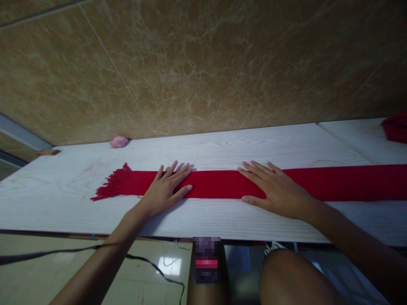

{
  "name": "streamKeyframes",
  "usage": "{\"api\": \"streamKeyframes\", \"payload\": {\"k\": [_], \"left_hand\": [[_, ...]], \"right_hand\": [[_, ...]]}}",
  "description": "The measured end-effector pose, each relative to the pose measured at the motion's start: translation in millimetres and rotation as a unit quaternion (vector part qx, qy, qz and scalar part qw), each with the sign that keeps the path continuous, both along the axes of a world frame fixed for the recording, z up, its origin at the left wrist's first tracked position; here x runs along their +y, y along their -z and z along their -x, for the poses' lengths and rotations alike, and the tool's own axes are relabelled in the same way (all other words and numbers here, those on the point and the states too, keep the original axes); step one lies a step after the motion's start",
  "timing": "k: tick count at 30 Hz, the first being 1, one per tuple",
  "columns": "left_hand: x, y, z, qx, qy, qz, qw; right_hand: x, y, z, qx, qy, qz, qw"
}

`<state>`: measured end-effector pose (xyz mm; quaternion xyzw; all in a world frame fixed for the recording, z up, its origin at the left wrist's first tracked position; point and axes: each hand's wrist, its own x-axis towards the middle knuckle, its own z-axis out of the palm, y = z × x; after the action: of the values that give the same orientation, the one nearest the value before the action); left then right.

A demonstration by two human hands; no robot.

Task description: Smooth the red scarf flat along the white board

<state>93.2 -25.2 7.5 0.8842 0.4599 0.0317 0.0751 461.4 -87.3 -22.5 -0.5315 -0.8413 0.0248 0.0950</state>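
A long red scarf (216,184) with a fringed left end lies stretched flat across a white wood-grain table (222,220). My left hand (167,188) rests palm down on the scarf near its fringe, fingers spread and flat. My right hand (273,188) lies flat on the scarf further right, fingers stretched out. Neither hand grips anything. The scarf runs on past the right edge of the view.
A small pink lump (118,141) sits at the table's back edge by the brown marble wall. A piece of red fabric (396,127) lies at the far right. Below the table's front edge are my knee, a black cord (152,264) and a tiled floor.
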Motion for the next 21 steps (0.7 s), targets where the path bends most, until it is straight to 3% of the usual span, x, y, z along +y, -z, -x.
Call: {"api": "streamKeyframes", "payload": {"k": [7,14,21], "left_hand": [[0.2,1.8,1.8,-0.009,0.007,0.001,1.0],[-2.9,1.1,5.8,-0.035,0.067,-0.017,0.997],[-6.2,-1.0,14.5,0.027,0.071,-0.015,0.997]], "right_hand": [[0.3,0.0,0.6,0.001,0.003,0.0,1.0],[-0.5,-3.7,2.4,-0.002,0.005,-0.001,1.0],[-0.9,-6.1,4.7,-0.009,0.004,0.013,1.0]]}}
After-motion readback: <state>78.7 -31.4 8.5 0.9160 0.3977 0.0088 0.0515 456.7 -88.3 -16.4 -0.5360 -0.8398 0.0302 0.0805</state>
